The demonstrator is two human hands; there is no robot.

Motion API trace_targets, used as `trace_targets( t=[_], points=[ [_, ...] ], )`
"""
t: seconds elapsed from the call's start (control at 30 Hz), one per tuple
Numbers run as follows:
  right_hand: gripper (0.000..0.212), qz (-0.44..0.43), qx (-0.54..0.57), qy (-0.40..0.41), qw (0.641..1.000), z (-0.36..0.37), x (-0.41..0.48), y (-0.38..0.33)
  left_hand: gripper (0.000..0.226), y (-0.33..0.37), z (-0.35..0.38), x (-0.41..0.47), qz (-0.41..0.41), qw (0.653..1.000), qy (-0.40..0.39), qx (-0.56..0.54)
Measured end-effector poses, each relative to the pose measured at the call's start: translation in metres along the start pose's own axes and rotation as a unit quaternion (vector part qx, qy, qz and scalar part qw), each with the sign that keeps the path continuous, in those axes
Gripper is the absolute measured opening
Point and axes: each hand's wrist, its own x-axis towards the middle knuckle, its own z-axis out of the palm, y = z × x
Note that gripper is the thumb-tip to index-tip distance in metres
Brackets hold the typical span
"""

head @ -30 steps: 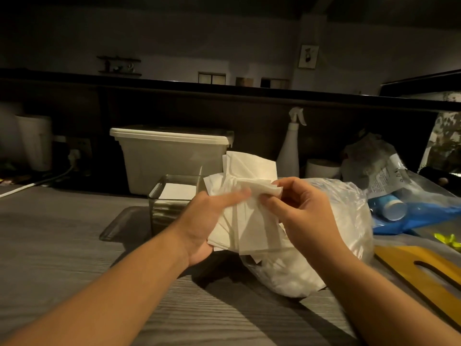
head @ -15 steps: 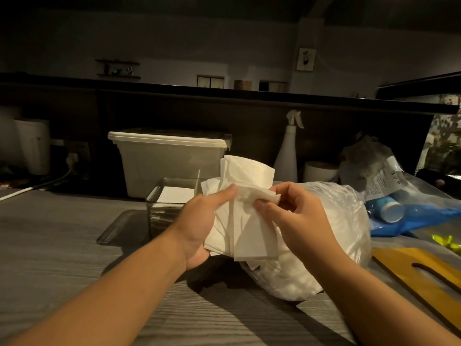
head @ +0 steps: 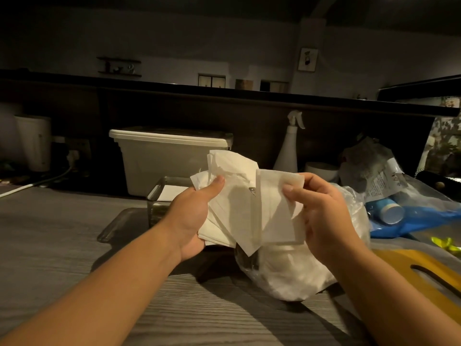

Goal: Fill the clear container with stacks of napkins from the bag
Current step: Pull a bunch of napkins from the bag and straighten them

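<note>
Your left grip (head: 189,221) pinches the fanned napkins (head: 232,208) above the bag (head: 287,275). Your right grip (head: 326,216) pinches one sheet (head: 277,203) apart, likely to square the stack for the clear container (head: 159,196) just behind them on the table (head: 62,233).

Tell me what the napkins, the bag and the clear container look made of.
The napkins: thin white paper, matte, with soft folds and creases. The bag: thin clear plastic film, glossy; it crinkles and shows white contents through it. The container: clear rigid material, acrylic or glass, unclear which; straight see-through walls with bright edges.
</note>
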Motion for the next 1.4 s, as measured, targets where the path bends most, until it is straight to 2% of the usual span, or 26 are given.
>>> trace_targets(
  t=[0.13,0.2,0.47,0.6,0.8,1.0,1.23,1.4],
  points=[
    [0.01,-0.041,-0.073,-0.101,0.991,0.007,-0.009,-0.001,0.025,-0.002,0.003,0.0,0.002,1.0,-0.008,0.002],
    [0.012,-0.08,-0.14,-0.117,0.98,0.013,-0.013,0.003,0.025,-0.005,0.004,-0.001,0.004,1.0,-0.011,0.008],
    [0.017,-0.148,-0.281,-0.068,0.946,0.021,-0.014,0.019,0.036,-0.01,0.004,0.0,-0.042,0.998,-0.045,0.004],
    [0.029,-0.129,-0.327,-0.044,0.935,0.024,-0.014,0.02,0.033,-0.01,0.004,-0.001,-0.02,0.999,-0.039,0.021],
    [0.041,-0.092,-0.318,-0.066,0.941,0.025,-0.018,0.02,0.034,-0.012,0.006,-0.001,-0.016,0.999,-0.027,0.028],
    [0.04,-0.098,-0.293,-0.03,0.951,0.024,-0.017,0.019,0.026,-0.008,0.006,-0.003,-0.011,1.0,-0.029,0.001],
    [0.021,-0.064,-0.251,-0.033,0.965,0.018,-0.013,0.02,0.025,-0.005,0.006,-0.002,-0.006,1.0,-0.016,-0.018],
    [0.012,-0.059,-0.185,0.011,0.981,0.011,-0.009,0.016,0.026,-0.002,0.001,0.001,-0.003,1.0,0.014,-0.019]
  ],
)
